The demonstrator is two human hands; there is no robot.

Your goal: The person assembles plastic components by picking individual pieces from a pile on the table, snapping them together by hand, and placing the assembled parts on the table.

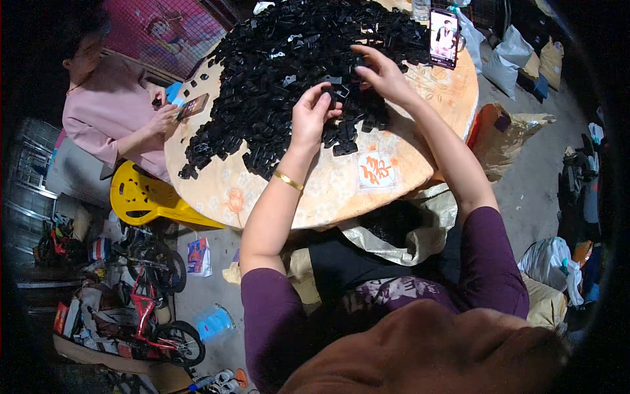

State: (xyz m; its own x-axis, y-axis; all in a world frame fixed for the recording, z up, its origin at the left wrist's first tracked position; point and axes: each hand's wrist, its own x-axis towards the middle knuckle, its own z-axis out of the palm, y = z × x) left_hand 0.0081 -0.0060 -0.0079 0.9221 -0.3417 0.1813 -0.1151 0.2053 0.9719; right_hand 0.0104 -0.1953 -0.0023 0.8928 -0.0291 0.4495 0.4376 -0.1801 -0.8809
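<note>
A large heap of small black plastic buckles point(282, 72) covers much of the round table point(262, 200). Over the near side of the heap, the fingers of my left hand point(312, 118) are curled around a small black plastic buckle point(340, 92) with a pale glint along its edge. To its right and a little farther off, my right hand point(388, 82) hovers above the heap, index finger and thumb apart. I see nothing plainly held in it. A gold bangle point(289, 180) circles my left wrist.
A lit phone point(443, 38) stands at the table's far right. On the left, a person in pink point(108, 108) holds another phone point(193, 106) by a yellow stool point(141, 194). An open woven sack point(420, 240) hangs below the near edge. Sacks point(508, 62) and a red bicycle point(147, 308) stand around.
</note>
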